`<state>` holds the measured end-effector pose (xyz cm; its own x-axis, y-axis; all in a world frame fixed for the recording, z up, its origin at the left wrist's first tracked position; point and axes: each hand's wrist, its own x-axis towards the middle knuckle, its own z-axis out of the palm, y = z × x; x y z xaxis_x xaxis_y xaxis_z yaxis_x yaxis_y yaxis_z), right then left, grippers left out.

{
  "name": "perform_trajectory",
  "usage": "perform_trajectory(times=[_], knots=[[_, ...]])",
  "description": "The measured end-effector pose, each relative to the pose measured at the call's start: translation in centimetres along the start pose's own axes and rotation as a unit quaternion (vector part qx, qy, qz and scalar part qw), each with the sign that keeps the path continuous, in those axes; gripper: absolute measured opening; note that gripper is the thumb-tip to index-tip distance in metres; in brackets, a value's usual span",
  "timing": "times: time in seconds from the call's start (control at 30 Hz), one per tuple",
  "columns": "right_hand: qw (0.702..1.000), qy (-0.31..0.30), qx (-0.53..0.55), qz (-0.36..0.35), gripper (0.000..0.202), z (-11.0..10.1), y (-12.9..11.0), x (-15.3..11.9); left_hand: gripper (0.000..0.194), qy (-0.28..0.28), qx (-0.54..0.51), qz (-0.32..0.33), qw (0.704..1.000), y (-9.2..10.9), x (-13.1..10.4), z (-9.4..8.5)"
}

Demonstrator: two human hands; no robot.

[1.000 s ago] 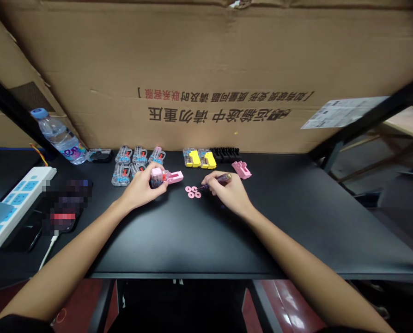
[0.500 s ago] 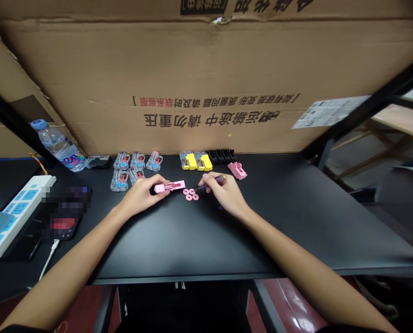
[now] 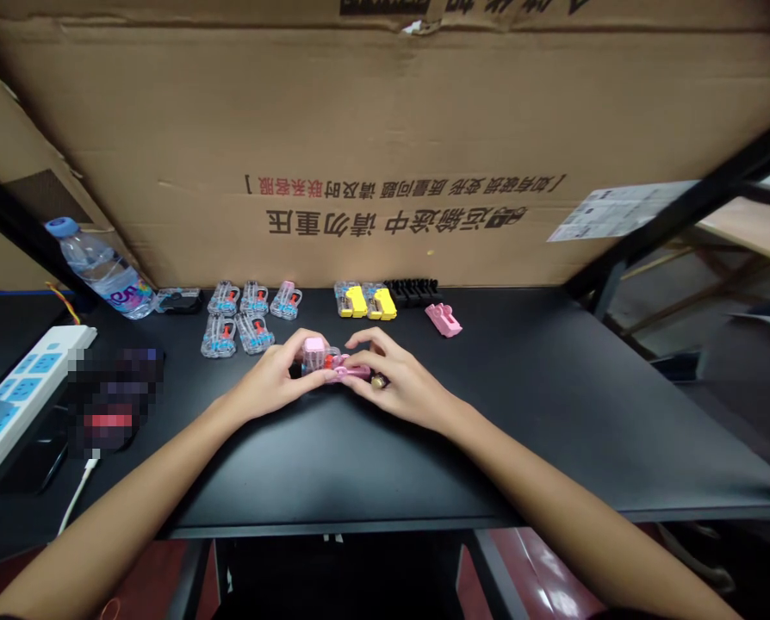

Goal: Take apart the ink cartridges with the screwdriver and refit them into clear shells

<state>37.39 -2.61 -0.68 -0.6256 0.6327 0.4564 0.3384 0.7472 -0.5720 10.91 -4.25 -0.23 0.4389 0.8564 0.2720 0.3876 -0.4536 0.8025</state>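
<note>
My left hand (image 3: pixel 275 379) is closed around a small clear plastic assembly (image 3: pixel 314 355) with a pink end and a red piece inside. Close beside it, my right hand (image 3: pixel 401 379) has bent fingers at the assembly's pink side. A screwdriver (image 3: pixel 378 381) is tucked in that hand, with only its gold handle end showing clearly. Pink parts (image 3: pixel 346 372) lie between the two hands; fingers cover much of them, and I cannot tell which are loose. The pink discs seen before are mostly hidden.
Several clear assemblies (image 3: pixel 220 336) stand at the back left. Two yellow-and-clear ones (image 3: pixel 381 301), a black toothed rack (image 3: pixel 414 291) and a pink housing (image 3: pixel 443 319) are farther right. A bottle (image 3: pixel 110 275), power strip (image 3: pixel 20 392) and phone (image 3: pixel 117 400) occupy the left side.
The left hand has turned the assembly so its pink end faces up toward me. My right hand has moved left to meet it, and the screwdriver has swung round in its grip.
</note>
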Motion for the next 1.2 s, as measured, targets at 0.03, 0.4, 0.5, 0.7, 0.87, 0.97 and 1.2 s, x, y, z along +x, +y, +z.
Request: perform_trajectory(times=[0.03, 0.4, 0.5, 0.7, 0.87, 0.97, 1.2], knots=[[1.000, -0.005, 0.005, 0.005, 0.011, 0.1, 0.2, -0.1, 0.040, -0.005, 0.007, 0.007, 1.000, 0.0, 0.0, 0.0], [0.999, 0.009, 0.050, -0.019, 0.012, 0.5, 0.7, 0.6, 0.033, -0.006, 0.093, 0.071, 0.993, -0.4, -0.3, -0.9], [0.999, 0.008, 0.048, -0.017, 0.012, 0.5, 0.7, 0.5, 0.028, -0.007, 0.121, 0.091, 0.988, -0.5, -0.2, -1.0], [0.999, -0.006, 0.043, 0.009, 0.010, 0.2, 0.2, 0.4, 0.027, -0.012, 0.193, 0.155, 0.969, -1.0, -0.1, -1.2], [0.998, 0.061, 0.002, -0.004, 0.016, 0.2, -0.1, 0.4, 0.023, -0.008, 0.223, 0.205, 0.953, -1.1, 0.0, -1.5], [0.997, 0.061, -0.026, -0.041, 0.015, 0.3, -0.1, 0.4, 0.021, -0.014, 0.233, 0.230, 0.945, -0.8, 0.1, -1.5], [0.989, 0.091, -0.087, -0.076, 0.014, 0.5, 0.0, 0.1, 0.020, -0.005, 0.257, 0.261, 0.931, -0.4, 0.1, -1.2]])
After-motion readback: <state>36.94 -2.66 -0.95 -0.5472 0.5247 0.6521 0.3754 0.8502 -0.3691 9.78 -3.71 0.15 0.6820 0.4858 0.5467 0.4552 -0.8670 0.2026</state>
